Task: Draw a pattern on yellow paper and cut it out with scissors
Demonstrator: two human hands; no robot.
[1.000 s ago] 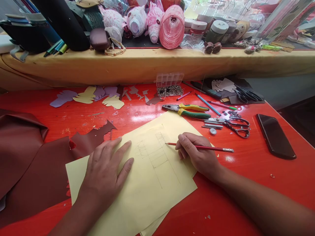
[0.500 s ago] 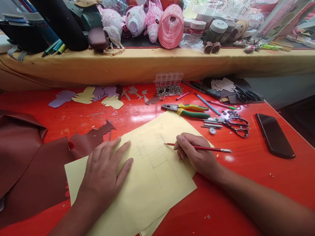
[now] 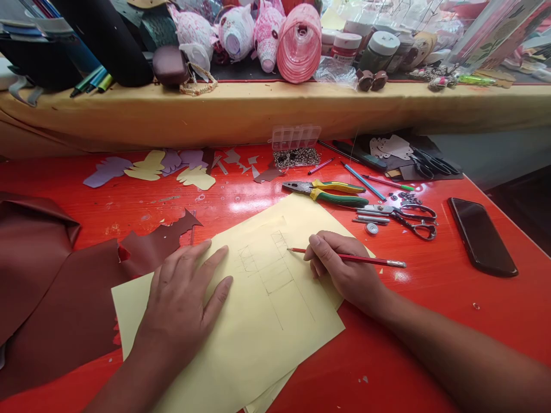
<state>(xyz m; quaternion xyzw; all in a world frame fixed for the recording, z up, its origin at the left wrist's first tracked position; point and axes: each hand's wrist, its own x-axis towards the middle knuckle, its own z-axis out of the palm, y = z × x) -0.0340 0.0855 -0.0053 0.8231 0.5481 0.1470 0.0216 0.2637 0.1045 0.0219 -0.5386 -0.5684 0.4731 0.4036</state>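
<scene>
Pale yellow paper (image 3: 241, 355) lies on the red table, with more sheets partly showing beneath it. Thin pencil lines form a drawing (image 3: 275, 278) of joined rectangles and long strokes at its middle. My left hand (image 3: 183, 292) rests flat on the left part of the paper, fingers spread, holding nothing. In my right hand (image 3: 340, 264) is a red pencil (image 3: 365, 260), pinched between thumb and fingers. Its tip points left, at the drawing's upper right lines; whether it touches the paper I cannot tell.
Brown leather (image 3: 64, 304) covers the table's left side. Beyond the paper lie pliers (image 3: 327, 192), scissors (image 3: 408, 218) and a clear box of metal rings (image 3: 297, 155). A phone (image 3: 482, 236) lies at right. A crowded shelf (image 3: 241, 109) runs along the back.
Almost nothing differs. The view has shifted very slightly; both hands, the pencil and the paper keep their places, and I make out no new line.
</scene>
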